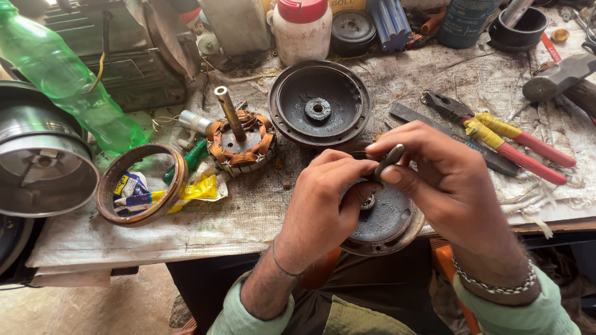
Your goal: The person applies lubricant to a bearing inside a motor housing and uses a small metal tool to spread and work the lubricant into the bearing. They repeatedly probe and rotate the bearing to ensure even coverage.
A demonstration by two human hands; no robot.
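Pale green sleeves; left wrist (282,267) thread band, right wrist (496,286) chain bracelet.

On the table (434,80), the wound stator (241,144) lies just left of the open motor cover (319,102), the ring (141,183) farther left and nearer, the pliers (496,133) right, and a second cover (385,223) in front under the hands (379,186).

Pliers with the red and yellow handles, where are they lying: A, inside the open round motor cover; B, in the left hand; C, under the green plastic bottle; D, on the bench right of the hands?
D: the pliers lie on the bench cloth, right of the right hand and beside a flat file.
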